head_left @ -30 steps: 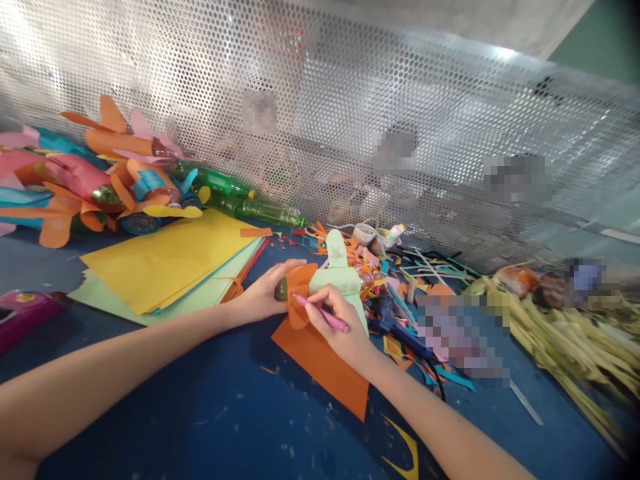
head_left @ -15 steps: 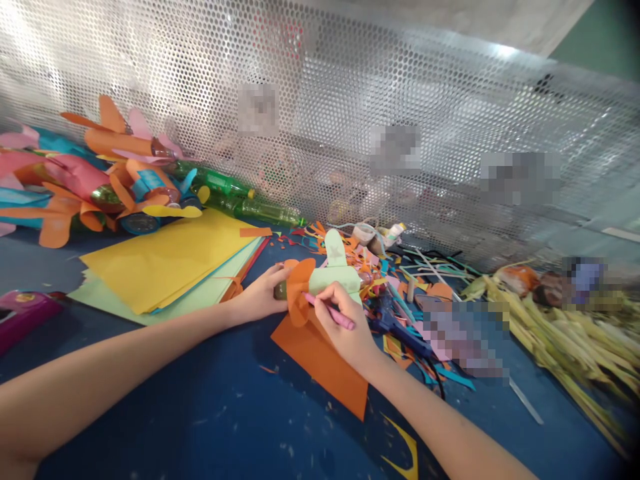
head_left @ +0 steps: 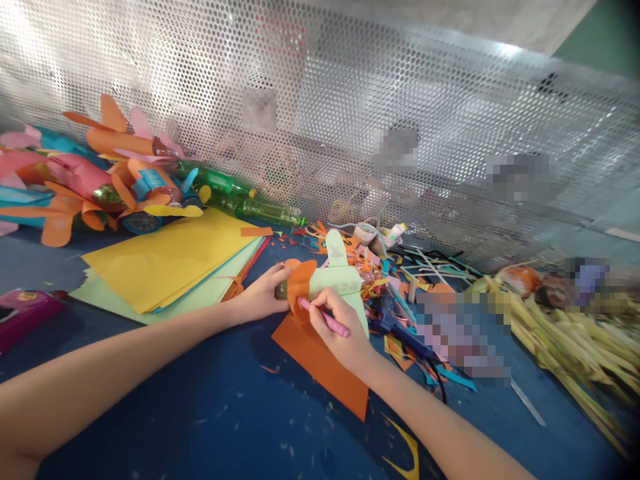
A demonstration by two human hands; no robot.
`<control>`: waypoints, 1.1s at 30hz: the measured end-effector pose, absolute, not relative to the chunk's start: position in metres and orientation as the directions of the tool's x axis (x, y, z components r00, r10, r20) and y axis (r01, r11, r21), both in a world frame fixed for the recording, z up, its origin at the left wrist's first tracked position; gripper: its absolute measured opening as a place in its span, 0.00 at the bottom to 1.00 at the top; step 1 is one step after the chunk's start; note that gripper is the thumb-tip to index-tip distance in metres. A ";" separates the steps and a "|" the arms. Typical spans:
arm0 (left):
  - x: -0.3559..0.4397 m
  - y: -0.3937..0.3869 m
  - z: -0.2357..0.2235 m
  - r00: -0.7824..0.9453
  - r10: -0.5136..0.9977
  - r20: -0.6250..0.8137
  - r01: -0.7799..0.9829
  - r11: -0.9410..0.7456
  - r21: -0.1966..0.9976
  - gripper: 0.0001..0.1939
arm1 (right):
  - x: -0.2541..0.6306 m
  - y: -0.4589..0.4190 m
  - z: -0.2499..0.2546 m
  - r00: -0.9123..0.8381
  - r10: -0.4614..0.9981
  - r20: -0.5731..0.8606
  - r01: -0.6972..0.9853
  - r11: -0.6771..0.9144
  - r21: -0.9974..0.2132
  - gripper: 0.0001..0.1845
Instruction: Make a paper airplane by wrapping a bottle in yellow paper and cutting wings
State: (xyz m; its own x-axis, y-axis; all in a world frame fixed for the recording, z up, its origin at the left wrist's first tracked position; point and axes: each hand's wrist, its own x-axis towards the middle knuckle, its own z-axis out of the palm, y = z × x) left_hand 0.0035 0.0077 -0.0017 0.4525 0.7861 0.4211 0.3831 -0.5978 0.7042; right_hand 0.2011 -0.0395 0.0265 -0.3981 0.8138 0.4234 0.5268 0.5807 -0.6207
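Observation:
A small plastic bottle (head_left: 281, 289) lies on its side, wrapped in pale green paper (head_left: 336, 279) with wing-shaped pieces sticking out. A star is drawn on the upper wing and small marks run along the body. Around its left end sits an orange paper piece (head_left: 301, 280). My left hand (head_left: 267, 291) grips that end, fingers behind it and thumb in front. Between the fingers of my right hand (head_left: 343, 327) is a pink marker (head_left: 331, 321), its tip at the orange paper's lower part. Beneath lies an orange sheet (head_left: 320, 370).
Yellow sheets (head_left: 170, 257) are stacked at left, near a magenta tool (head_left: 27, 313). Finished paper-and-bottle planes (head_left: 120, 173) and green bottles (head_left: 260, 208) lie behind. At right are a blue glue gun (head_left: 400, 330), paper scraps and dried husks (head_left: 565, 347). A perforated metal screen (head_left: 320, 120) stands behind.
My right hand has shifted slightly down and left, bringing the marker tip lower on the orange paper. More of the green body and lower wing shows. My left hand keeps its hold.

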 end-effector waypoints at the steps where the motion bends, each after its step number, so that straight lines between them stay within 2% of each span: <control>1: 0.003 0.007 -0.001 0.453 0.787 0.418 0.378 -0.595 0.709 0.26 | 0.201 -0.040 0.026 -0.405 0.812 0.420 0.526 0.583 -0.619 0.07; 13: 0.003 0.009 -0.004 0.450 0.808 0.380 0.393 -0.561 0.729 0.31 | 0.201 -0.039 0.030 -0.427 0.825 0.370 0.501 0.556 -0.663 0.09; 22: 0.004 0.009 -0.004 0.439 0.816 0.375 0.413 -0.554 0.723 0.29 | 0.200 -0.038 0.029 -0.410 0.813 0.414 0.518 0.581 -0.628 0.07; 33: 0.004 0.008 -0.001 0.454 0.793 0.406 0.375 -0.583 0.721 0.30 | 0.202 -0.035 0.030 -0.374 0.822 0.430 0.514 0.570 -0.641 0.05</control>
State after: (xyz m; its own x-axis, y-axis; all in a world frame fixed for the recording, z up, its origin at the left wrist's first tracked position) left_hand 0.0044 0.0084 -0.0013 0.4544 0.7931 0.4056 0.3746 -0.5832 0.7208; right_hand 0.2019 -0.0353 0.0300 -0.3743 0.8217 0.4297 0.5142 0.5695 -0.6412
